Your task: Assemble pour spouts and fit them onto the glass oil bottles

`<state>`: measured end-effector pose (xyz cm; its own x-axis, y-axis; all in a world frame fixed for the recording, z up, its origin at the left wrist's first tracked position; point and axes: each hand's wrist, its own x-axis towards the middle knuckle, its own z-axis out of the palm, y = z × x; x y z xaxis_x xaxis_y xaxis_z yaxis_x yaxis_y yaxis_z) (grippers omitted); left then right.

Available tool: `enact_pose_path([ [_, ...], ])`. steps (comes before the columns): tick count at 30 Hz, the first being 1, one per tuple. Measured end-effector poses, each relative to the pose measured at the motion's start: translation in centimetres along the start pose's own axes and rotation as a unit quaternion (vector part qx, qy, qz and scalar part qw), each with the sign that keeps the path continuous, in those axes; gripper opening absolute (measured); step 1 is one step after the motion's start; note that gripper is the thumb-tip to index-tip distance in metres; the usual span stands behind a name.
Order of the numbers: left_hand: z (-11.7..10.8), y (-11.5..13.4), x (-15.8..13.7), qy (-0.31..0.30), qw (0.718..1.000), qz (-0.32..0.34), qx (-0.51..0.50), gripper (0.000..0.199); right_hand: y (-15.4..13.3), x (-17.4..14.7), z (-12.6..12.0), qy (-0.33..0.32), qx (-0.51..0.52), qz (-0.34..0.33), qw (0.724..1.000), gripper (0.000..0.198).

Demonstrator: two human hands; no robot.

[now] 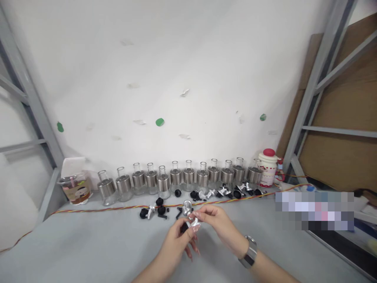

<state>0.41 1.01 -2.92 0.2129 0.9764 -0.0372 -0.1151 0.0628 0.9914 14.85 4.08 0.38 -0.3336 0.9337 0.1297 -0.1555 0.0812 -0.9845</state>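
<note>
The left hand (177, 238) held a black-and-silver spout fitting (195, 223) over the near grey tabletop (88, 243); whether the right hand (217, 218), fingers narrowed, gripped it was unclear. A slack pinch might have dropped it.

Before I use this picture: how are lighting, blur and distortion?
Head view throughout: soft, fairly even light, with highlights on the metal-sleeved glass bottles; the silvery fitting in the left hand looks blurry; wide-angle distortion seemingly tilts the metal posts; pixelation masks a patch at right.
</note>
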Motion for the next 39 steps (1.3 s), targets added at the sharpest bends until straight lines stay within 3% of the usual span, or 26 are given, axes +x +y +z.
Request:
enact_pose_path([
  [4, 0.0, 0.5, -0.1, 0.002, 1.000, 0.007, -0.016, 0.043, -0.1, -0.2, 0.1, 0.007, -0.069, -0.033, 0.997, 0.035],
  [12, 0.0, 0.6, -0.1, 0.010, 0.997, 0.000, -0.074, 0.042, 0.7, -0.8, 0.0, -0.010, -0.152, -0.073, 0.986, 0.033],
  [16, -1.1, 0.6, 0.8, 0.084, 0.992, 0.034, -0.084, 0.048, 1.3, -0.2, -0.2, -0.029, -0.205, -0.097, 0.973, 0.033],
  [21, -3.1, 2.4, 1.3, 0.230, 0.963, 0.063, -0.127, 0.043, 3.1, 0.5, -1.1, 0.013, -0.357, -0.149, 0.922, 0.025],
  [25, -3.4, 3.1, 1.0, 0.214, 0.957, 0.049, -0.192, 0.041, 3.8, 0.9, -1.5, -0.025, -0.441, -0.161, 0.882, 0.024],
  [28, -3.0, 2.6, 1.0, 0.198, 0.956, 0.006, -0.218, 0.029, 3.9, 1.2, -1.6, -0.030, -0.469, -0.161, 0.868, 0.015],
  [35, -2.4, 2.7, 0.9, 0.237, 0.942, -0.034, -0.236, 0.020, 4.9, 1.7, -2.4, -0.001, -0.434, -0.133, 0.891, 0.009],
  [39, -2.1, 2.9, 0.7, 0.203, 0.954, -0.035, -0.220, 0.019, 5.6, 2.0, -2.6, 0.049, -0.416, -0.104, 0.902, 0.019],
])
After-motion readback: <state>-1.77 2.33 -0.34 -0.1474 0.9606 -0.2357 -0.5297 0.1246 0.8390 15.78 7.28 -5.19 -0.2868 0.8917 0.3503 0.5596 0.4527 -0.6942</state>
